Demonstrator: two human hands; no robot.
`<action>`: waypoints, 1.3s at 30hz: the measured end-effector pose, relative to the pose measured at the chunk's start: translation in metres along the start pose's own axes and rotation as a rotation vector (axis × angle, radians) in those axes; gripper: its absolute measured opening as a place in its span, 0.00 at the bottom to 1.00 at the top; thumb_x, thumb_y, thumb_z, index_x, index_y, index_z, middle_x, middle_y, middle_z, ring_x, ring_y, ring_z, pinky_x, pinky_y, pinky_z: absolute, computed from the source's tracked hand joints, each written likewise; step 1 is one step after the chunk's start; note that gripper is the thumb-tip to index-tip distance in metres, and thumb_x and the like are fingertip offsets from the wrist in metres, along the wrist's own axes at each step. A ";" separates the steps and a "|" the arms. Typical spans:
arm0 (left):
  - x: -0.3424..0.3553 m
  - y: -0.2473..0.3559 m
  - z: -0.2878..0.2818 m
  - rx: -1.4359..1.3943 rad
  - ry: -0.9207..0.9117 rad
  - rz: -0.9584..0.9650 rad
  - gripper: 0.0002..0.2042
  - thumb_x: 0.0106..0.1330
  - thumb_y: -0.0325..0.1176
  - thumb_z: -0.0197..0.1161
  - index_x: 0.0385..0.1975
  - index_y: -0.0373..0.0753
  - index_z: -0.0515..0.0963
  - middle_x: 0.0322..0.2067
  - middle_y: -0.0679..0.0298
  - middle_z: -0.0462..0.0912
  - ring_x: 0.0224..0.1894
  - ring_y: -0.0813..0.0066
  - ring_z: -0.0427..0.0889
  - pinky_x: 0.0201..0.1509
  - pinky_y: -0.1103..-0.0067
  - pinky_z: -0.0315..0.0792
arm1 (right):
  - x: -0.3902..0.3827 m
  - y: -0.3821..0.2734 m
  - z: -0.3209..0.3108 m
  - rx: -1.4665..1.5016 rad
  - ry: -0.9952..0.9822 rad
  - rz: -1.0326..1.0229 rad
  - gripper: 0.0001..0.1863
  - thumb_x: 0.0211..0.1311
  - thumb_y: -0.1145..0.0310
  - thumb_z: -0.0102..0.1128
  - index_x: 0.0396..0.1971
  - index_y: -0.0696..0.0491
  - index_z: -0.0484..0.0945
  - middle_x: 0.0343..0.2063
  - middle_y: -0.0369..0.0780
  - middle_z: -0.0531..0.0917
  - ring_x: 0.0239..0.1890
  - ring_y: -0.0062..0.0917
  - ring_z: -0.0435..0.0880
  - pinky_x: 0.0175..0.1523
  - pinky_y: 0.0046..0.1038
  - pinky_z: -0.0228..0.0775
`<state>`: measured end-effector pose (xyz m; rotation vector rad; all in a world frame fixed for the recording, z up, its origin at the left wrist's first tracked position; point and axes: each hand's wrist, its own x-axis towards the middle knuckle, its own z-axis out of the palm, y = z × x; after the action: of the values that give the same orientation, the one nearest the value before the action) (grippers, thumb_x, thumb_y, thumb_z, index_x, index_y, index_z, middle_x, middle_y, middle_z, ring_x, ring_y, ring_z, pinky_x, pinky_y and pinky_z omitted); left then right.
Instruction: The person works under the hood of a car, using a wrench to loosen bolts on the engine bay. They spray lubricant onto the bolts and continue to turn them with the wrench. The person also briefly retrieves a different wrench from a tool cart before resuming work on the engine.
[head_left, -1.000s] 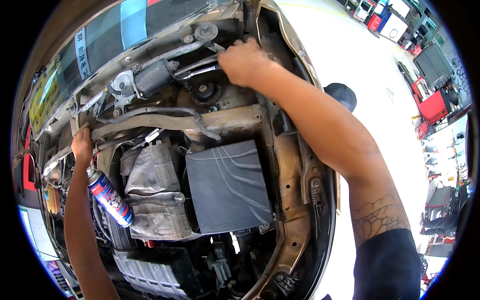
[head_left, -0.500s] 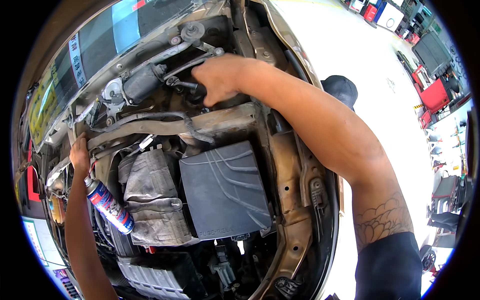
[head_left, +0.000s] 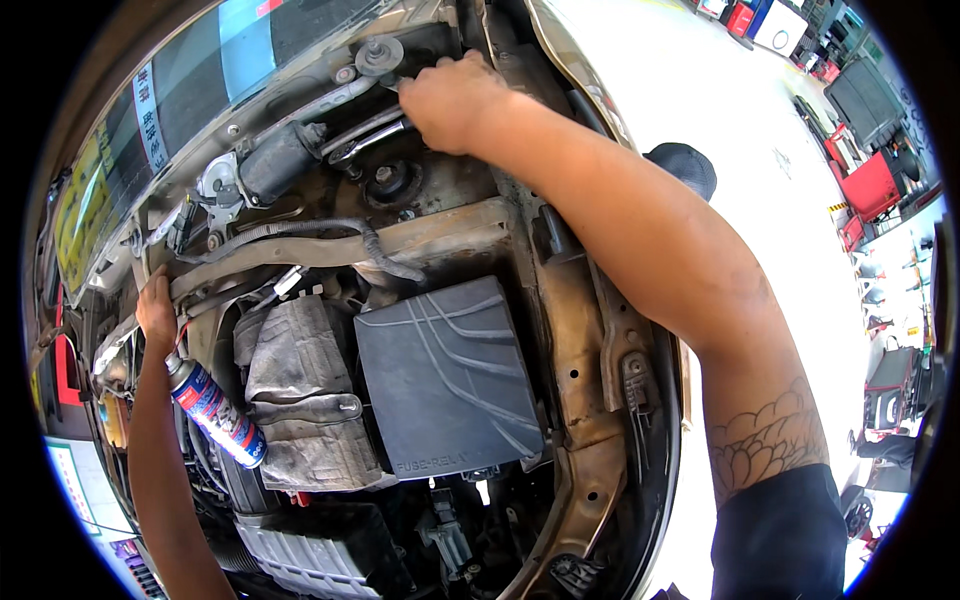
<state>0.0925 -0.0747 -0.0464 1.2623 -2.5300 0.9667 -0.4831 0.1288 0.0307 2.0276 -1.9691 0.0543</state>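
Note:
In the upper middle of the engine bay, my right hand (head_left: 455, 103) is closed around the handle of a ratchet wrench (head_left: 370, 142). The ratchet's head sits low beside the wiper linkage, just right of the cylindrical wiper motor (head_left: 282, 163). Whatever fastener lies under the head is hidden. A round black strut mount (head_left: 390, 183) with a centre nut shows just below the wrench. At the left, my left hand (head_left: 157, 310) has its fingers bent over the end of a dirty metal crossbar (head_left: 320, 252). A blue-and-red spray can (head_left: 217, 413) leans beside my left forearm.
A black fuse box cover (head_left: 450, 380) fills the middle, next to a grey, dirty fabric-like cover (head_left: 300, 390). A corrugated wiring loom (head_left: 300, 231) crosses the crossbar. The windshield (head_left: 200, 90) rises at upper left. A dark cap (head_left: 683, 170) shows beyond the fender, before the pale floor.
My right hand has swung the ratchet handle up toward the windshield, uncovering the strut mount. The ratchet's head stays near the same spot, and my left hand remains on the crossbar.

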 end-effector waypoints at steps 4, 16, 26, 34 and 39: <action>0.000 0.003 -0.002 0.018 -0.004 0.001 0.17 0.68 0.28 0.49 0.56 0.40 0.74 0.61 0.62 0.76 0.58 0.57 0.77 0.58 0.67 0.73 | 0.000 -0.006 0.003 0.188 -0.347 -0.221 0.18 0.50 0.62 0.66 0.40 0.56 0.85 0.38 0.47 0.88 0.45 0.41 0.87 0.50 0.41 0.78; 0.000 0.004 -0.004 0.016 -0.032 -0.028 0.18 0.69 0.27 0.49 0.57 0.40 0.73 0.61 0.63 0.76 0.58 0.56 0.77 0.59 0.66 0.73 | -0.006 -0.007 -0.005 0.374 -0.397 -0.320 0.19 0.52 0.57 0.68 0.38 0.55 0.87 0.41 0.47 0.88 0.45 0.40 0.88 0.49 0.43 0.79; 0.001 0.000 -0.001 0.023 -0.013 -0.010 0.17 0.68 0.26 0.49 0.56 0.40 0.74 0.62 0.62 0.76 0.58 0.56 0.77 0.59 0.66 0.73 | 0.000 -0.011 -0.002 0.035 -0.277 -0.145 0.21 0.54 0.59 0.67 0.44 0.55 0.83 0.41 0.44 0.88 0.47 0.39 0.87 0.50 0.43 0.79; -0.001 -0.005 0.003 0.013 -0.003 0.000 0.18 0.68 0.25 0.50 0.57 0.40 0.73 0.61 0.60 0.77 0.58 0.56 0.77 0.59 0.67 0.73 | 0.013 -0.001 0.007 -0.024 -0.132 -0.223 0.17 0.58 0.64 0.63 0.46 0.56 0.82 0.39 0.47 0.87 0.42 0.40 0.88 0.46 0.41 0.81; -0.001 -0.013 0.009 0.036 -0.019 -0.030 0.19 0.68 0.24 0.50 0.58 0.40 0.73 0.59 0.58 0.77 0.58 0.56 0.77 0.59 0.67 0.73 | 0.016 0.005 0.014 0.186 -0.004 -0.143 0.18 0.62 0.63 0.58 0.50 0.54 0.79 0.40 0.49 0.86 0.47 0.43 0.86 0.51 0.44 0.78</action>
<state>0.1041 -0.0846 -0.0476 1.3221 -2.5115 1.0033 -0.4897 0.1101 0.0216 2.2812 -1.8763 0.2084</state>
